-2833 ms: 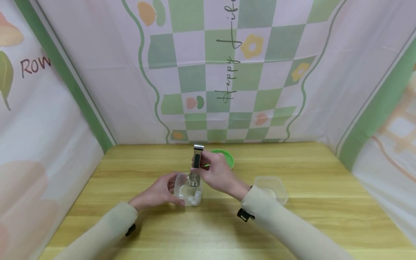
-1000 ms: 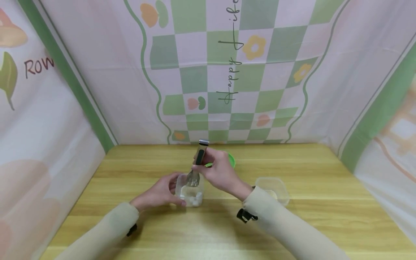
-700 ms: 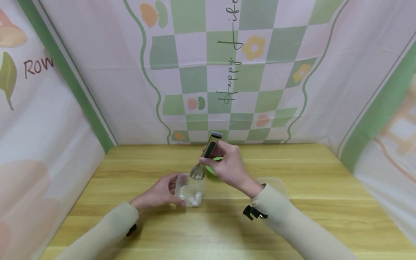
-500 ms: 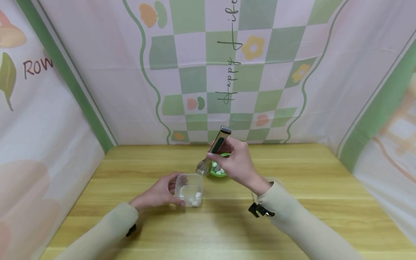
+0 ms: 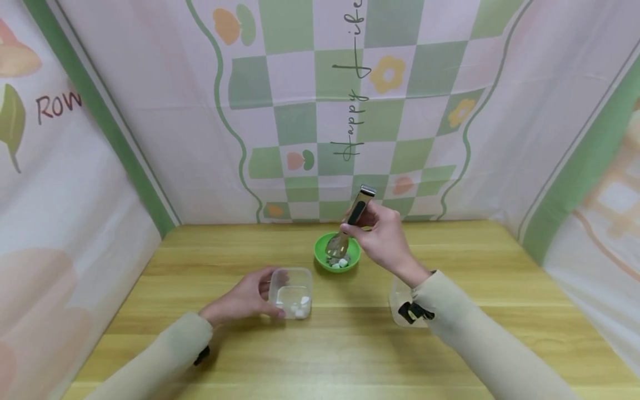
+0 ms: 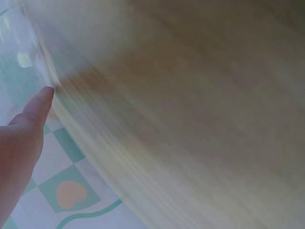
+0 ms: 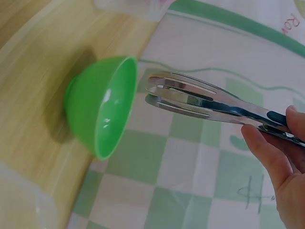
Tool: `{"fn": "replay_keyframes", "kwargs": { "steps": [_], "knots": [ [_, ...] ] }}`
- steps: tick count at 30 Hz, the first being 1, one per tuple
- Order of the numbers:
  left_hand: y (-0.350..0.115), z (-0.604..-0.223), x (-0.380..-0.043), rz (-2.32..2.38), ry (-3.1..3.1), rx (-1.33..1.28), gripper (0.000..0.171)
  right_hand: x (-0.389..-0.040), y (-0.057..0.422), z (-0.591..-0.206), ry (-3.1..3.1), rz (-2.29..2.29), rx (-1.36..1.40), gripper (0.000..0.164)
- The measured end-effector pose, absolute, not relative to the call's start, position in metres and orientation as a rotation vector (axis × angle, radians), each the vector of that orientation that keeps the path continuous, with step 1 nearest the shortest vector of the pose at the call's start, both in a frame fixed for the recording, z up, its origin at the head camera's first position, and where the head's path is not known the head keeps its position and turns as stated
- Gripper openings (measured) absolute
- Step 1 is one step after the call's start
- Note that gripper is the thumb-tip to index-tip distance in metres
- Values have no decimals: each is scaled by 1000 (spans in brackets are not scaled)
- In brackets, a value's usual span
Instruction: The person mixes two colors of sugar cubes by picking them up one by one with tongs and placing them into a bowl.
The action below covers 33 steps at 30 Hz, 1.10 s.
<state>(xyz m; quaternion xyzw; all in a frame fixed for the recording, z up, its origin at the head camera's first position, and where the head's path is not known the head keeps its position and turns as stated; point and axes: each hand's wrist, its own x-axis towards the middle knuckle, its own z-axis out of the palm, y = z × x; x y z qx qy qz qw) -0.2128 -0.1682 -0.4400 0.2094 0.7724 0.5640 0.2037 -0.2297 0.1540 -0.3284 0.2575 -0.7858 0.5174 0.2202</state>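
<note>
My left hand [image 5: 245, 295] holds a small clear plastic container [image 5: 290, 275] on the table, thumb in front and fingers behind. Several white cubes [image 5: 300, 309] lie in its near right corner. In my right hand [image 5: 384, 238] is a pair of metal tongs [image 5: 358, 210], pinched between thumb and fingers. Their tips point down over a green bowl [image 5: 355, 258], which has white cubes and something greyish inside. The right wrist view shows the tongs [image 7: 224, 106] just above the bowl's opening, arms close together; whether anything is between the tips I cannot tell.
A second clear plastic piece [image 5: 400, 303], a container or lid, lies on the wooden table [image 5: 345, 355] to the right, partly behind my right wrist. Patterned cloth [image 5: 295, 122] hangs behind the table and at both sides.
My right hand has lifted the tongs from over the clear container and carried them right and back, over the green bowl. The left hand keeps its hold on the container.
</note>
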Motion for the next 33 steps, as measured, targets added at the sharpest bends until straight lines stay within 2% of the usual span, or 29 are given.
{"fn": "replay_keyframes", "kwargs": {
  "steps": [19, 33],
  "knots": [
    [-169, -443, -212, 1606, 2129, 591, 95, -248, 164, -340, -2255, 1365, 592, 21],
    [-169, -442, -212, 1589, 2146, 584, 95, -224, 147, -322, -2237, 1440, 713, 22]
  ]
}}
